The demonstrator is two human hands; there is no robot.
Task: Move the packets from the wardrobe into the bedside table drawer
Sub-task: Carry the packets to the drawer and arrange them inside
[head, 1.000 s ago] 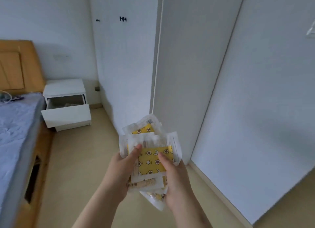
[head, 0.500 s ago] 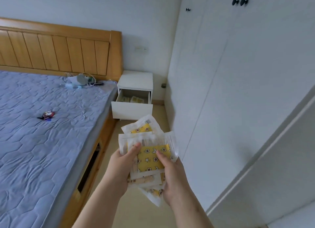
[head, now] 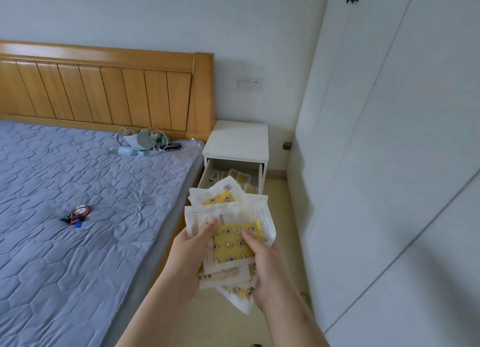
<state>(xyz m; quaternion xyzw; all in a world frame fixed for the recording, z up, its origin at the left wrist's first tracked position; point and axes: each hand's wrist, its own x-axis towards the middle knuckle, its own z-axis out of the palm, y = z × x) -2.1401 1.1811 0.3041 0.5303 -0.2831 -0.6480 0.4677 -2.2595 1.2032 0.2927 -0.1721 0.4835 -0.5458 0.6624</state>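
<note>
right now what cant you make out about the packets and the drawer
Only the head view is available.
- Stack of packets: the count is unclear, since they overlap and the left hand and right hand cover the lower ones.
- Drawer: open with packets inside, but the held stack hides its front and most of its inside.
- Print on the packets: too small to read.

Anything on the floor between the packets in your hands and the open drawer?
Head view: the packets overlap the drawer in the picture, hiding that floor; floor visible beside them is bare.
</note>
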